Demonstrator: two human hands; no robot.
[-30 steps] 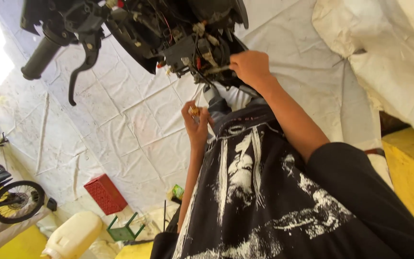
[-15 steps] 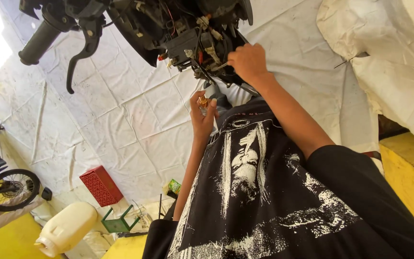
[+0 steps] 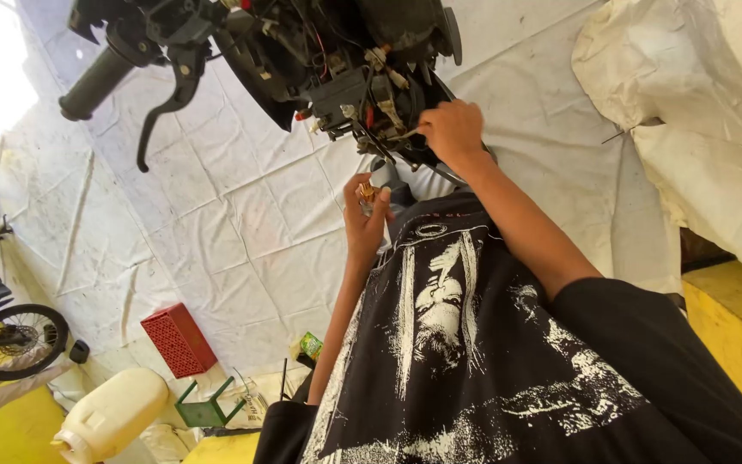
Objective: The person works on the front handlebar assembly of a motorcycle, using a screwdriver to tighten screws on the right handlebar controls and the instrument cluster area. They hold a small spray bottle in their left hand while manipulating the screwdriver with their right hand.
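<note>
A motorcycle's stripped handlebar head (image 3: 345, 60) fills the top of the view, with exposed wires and connectors (image 3: 380, 103). A black grip (image 3: 96, 82) and a brake lever (image 3: 169, 103) stick out at its left. My right hand (image 3: 450, 131) reaches up into the wiring and pinches a wire or connector there. Just below the wiring, my left hand (image 3: 365, 219) holds a small orange-brass part (image 3: 367, 192) between its fingertips. My black shirt with a white print (image 3: 474, 344) covers the lower middle.
White tarpaulin (image 3: 242, 223) lies behind everything. Lower left are a red crate (image 3: 178, 339), a white jerrycan (image 3: 113, 414), a small green stool (image 3: 203, 411) and a small green packet (image 3: 310, 346). A spoked wheel (image 3: 12, 342) stands at the left edge, and a yellow surface (image 3: 727, 322) lies at the right.
The view has shifted a little. My left hand stays just under the wiring with the small part. My right hand remains on the wires.
</note>
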